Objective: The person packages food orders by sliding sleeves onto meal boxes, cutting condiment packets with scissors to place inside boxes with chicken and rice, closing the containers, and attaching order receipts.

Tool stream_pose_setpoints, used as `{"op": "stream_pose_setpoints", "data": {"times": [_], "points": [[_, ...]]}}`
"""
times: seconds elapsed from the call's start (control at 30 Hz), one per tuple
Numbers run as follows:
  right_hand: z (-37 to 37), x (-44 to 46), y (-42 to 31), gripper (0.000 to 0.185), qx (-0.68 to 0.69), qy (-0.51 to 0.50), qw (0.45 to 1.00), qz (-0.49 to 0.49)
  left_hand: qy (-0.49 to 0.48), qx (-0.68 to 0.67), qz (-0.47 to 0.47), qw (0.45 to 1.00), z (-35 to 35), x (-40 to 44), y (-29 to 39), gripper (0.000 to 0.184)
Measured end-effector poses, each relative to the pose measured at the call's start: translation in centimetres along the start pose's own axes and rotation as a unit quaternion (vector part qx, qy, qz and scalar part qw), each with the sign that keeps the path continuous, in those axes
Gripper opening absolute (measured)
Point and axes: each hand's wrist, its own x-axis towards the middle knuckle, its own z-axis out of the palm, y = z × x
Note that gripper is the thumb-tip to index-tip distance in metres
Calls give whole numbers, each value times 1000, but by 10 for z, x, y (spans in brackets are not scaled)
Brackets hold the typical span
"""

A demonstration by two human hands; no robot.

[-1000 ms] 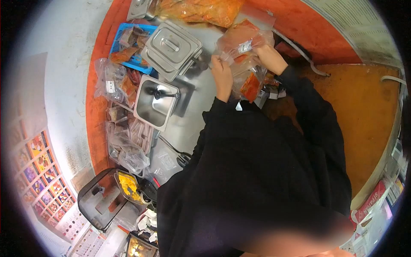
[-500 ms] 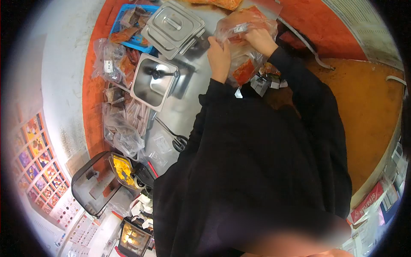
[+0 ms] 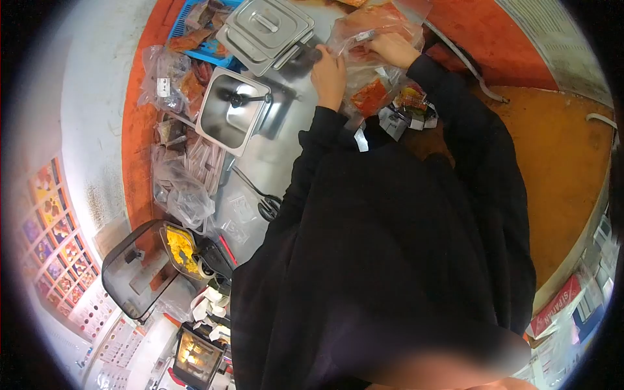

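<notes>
A clear plastic bag (image 3: 383, 19) with orange contents is showing at the upper middle of the frame, between the person's hands. The right hand (image 3: 394, 49) is reaching across it, fingers pinching the film near a white label (image 3: 365, 36), so that grip is holding the bag. The left hand (image 3: 329, 79) is curling at the bag's left edge; I cannot tell whether its grip is pinching film or just touching. From the left grip the bag is lying rightward, and the right hand is being the nearer one. Its long axis is running roughly up and down the frame, the top leaning right, the lower end, with a red-orange piece (image 3: 368, 97), pointing towards the person's body. A lidded steel pan (image 3: 263, 23) is standing left of it on the bench (image 3: 286, 130).
</notes>
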Motion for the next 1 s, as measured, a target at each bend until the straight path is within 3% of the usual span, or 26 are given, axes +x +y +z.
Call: {"op": "stream_pose_setpoints", "data": {"times": [0.07,0.27,0.4,0.47,0.5,0.57,0.6,0.67,0.7,0.73,0.77,0.9,1.0], "points": [[0,-1,2,11,115,-3,993,33,31,-14,45,998,2,0,-5,24],[0,0,4,18,13,-107,992,59,-38,49,-11,998,5,6,-10,27],[9,-1,6,19,32,-102,992,69,-61,20,1,998,-1,2,-16,33],[6,-4,5,15,12,-32,999,12,21,-50,99,994,-4,-7,-18,41],[2,-4,3,15,12,-32,999,11,22,-50,99,994,-7,-15,-15,41],[-7,0,-1,19,157,-9,987,28,131,-13,105,986,-14,-39,-5,42],[-15,2,-5,19,157,-8,987,27,128,14,127,984,-16,-54,-3,39],[-32,5,-9,23,169,-105,975,95,127,41,148,980,-19,-79,-1,35],[-35,7,-9,23,169,-104,976,93,59,32,173,983,-19,-89,-1,31],[-38,7,-9,22,77,-140,985,63,-9,23,197,980,-18,-95,-1,26],[-39,8,-10,21,-17,-174,984,31,-7,23,196,980,-15,-97,-3,26],[-6,-1,6,17,-40,-77,996,-24,6,-11,143,990,-7,-94,-3,17],[-3,-4,7,11,-15,-58,998,15,-3,-6,120,993,-6,-90,-5,13]]}}
